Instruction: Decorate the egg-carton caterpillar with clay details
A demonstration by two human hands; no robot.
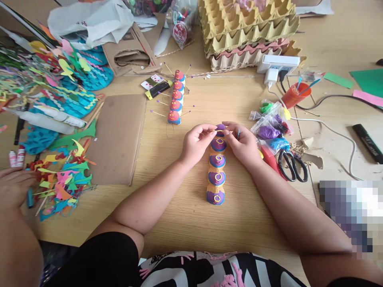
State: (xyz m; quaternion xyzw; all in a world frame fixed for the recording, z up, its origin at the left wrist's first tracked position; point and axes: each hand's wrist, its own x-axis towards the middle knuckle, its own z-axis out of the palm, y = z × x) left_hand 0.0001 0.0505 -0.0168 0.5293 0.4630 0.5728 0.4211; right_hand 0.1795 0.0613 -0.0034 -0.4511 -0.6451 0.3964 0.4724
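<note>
At far left, another person's hand point(16, 185) lies beside paper scraps point(61, 179); next come a cardboard sheet point(116, 139) and, farther back, a red row point(176, 96). Right of these, the left hand point(196, 144) reaches the far end of the purple row point(217, 169), its fingers closed in a pinch on one end of a yellow strand point(220, 130). At centre, the purple row lies on the desk point(179, 211), its long axis running away from the body, far end slightly rightward; yellow rings point(215, 177) mark the four nearer bumps. The strand crosses this axis at the farthest bump; whether they touch cannot be told. The right hand point(243, 145), fingers pinched at the strand's other end, flanks the same bump, about equally near. Farther right: bagged clay point(268, 132), scissors point(294, 164).
</note>
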